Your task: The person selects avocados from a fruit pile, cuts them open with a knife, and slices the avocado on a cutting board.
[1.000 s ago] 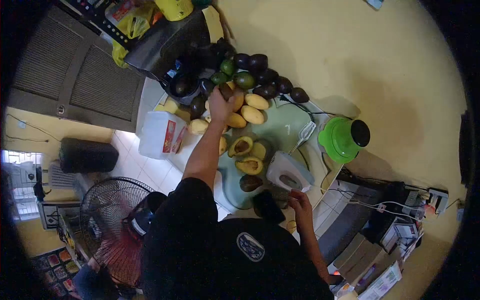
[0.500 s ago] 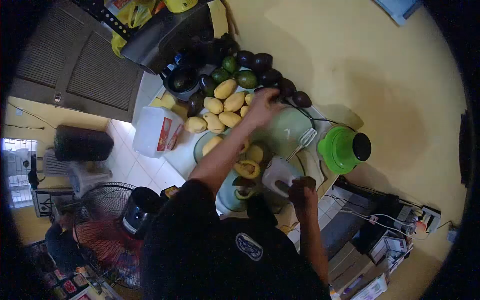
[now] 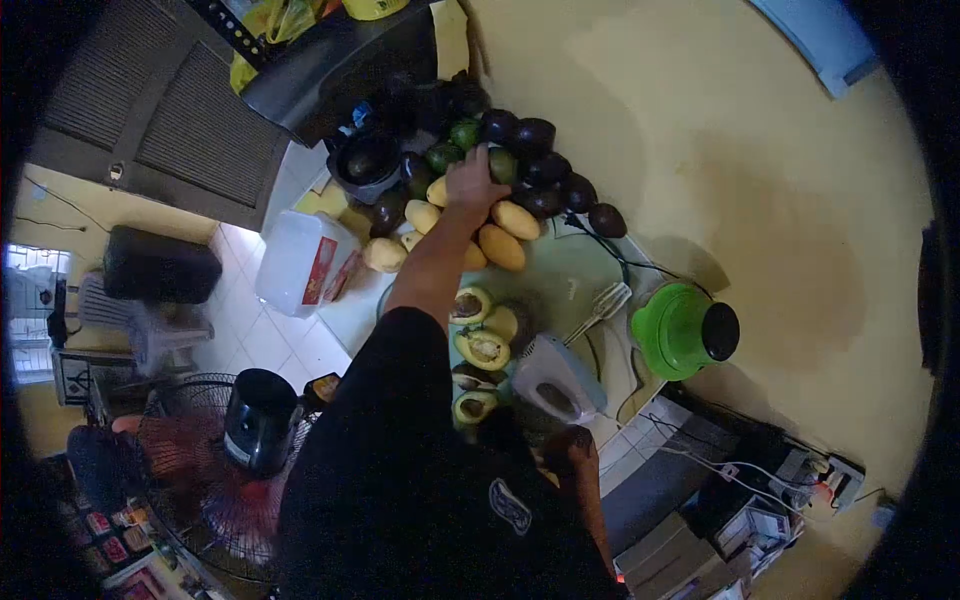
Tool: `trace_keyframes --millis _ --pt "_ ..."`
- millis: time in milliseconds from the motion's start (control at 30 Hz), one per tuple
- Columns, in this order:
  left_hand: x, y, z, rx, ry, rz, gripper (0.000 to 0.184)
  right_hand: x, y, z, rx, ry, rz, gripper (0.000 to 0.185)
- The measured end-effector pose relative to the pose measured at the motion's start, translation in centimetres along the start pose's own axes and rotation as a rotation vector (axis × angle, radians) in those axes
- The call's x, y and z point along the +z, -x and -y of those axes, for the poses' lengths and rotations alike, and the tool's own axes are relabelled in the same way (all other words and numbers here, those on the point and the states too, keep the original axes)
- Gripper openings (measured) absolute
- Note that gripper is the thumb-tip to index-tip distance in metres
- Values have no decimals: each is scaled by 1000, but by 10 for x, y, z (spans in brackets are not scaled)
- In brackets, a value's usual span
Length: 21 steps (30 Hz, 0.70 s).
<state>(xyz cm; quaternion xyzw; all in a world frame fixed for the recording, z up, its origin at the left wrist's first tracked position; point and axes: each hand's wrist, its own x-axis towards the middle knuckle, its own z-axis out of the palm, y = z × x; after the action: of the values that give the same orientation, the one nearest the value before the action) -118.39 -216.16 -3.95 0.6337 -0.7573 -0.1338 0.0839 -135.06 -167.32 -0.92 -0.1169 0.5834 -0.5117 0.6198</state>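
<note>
My left hand [image 3: 474, 182] reaches over a pile of yellow mangoes [image 3: 501, 247], fingers forward and thumb apart. Beside its fingertips lies a green avocado [image 3: 503, 167]; whether it touches that or a mango under the palm is hard to see. Dark avocados [image 3: 545, 168] lie behind and to the right. Cut avocado halves [image 3: 483, 350] lie nearer my body, some with the pit in. A white hand mixer [image 3: 556, 378] rests right of them, beaters pointing away. My right hand [image 3: 570, 450] is low, just below the mixer, in shadow, with its fingers unclear.
A green container with a black end [image 3: 680, 330] stands by the table's right edge. On the left is a clear plastic jug [image 3: 308, 262]. A dark cord [image 3: 610, 240] crosses the back. Farther left, a fan [image 3: 215, 440] stands near another person [image 3: 105, 465].
My left hand has moved left and farther back over the mangoes. My right hand has dropped toward my body, away from the mixer handle. The mixer now lies lower and turned.
</note>
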Motion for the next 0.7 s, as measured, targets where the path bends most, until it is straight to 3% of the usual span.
trace_keyframes --millis 67,133,167,233,267,333,400,467,500,567,600,667,700 --pt "-7 17 -1 16 116 -71 80 -16 -6 -16 18 -101 15 54" --pt "-11 34 -4 -20 752 -164 70 -61 -27 -68 -79 216 127 57" --pt "-10 43 -6 -19 754 -165 70 -49 -20 -48 -80 218 126 57" --pt "-6 63 -9 -92 1316 -144 59 13 3 30 -1 -39 68 58" --pt "0 75 -8 -104 1318 -153 59 16 5 29 7 -29 75 58" --pt "-2 95 -16 -238 1607 -206 56 18 7 27 42 -134 57 53" --pt "-8 112 -20 -168 1697 -257 56 22 20 27 43 -108 91 53" --pt "-9 125 -16 56 1749 -186 60 15 31 22 37 -74 140 54" --pt "-22 137 -22 68 1754 -227 60 5 35 11 24 -125 210 54" --pt "-49 175 -45 17 2071 -227 64 -15 44 -2 19 -151 298 55" --pt "-60 197 -48 22 2078 -255 64 -22 48 -7 50 -140 320 54" --pt "-74 245 -53 35 2054 -87 64 -34 69 -8 86 -117 347 53" --pt "-80 269 -58 17 1982 -128 61 -36 84 -4 66 -107 341 53"
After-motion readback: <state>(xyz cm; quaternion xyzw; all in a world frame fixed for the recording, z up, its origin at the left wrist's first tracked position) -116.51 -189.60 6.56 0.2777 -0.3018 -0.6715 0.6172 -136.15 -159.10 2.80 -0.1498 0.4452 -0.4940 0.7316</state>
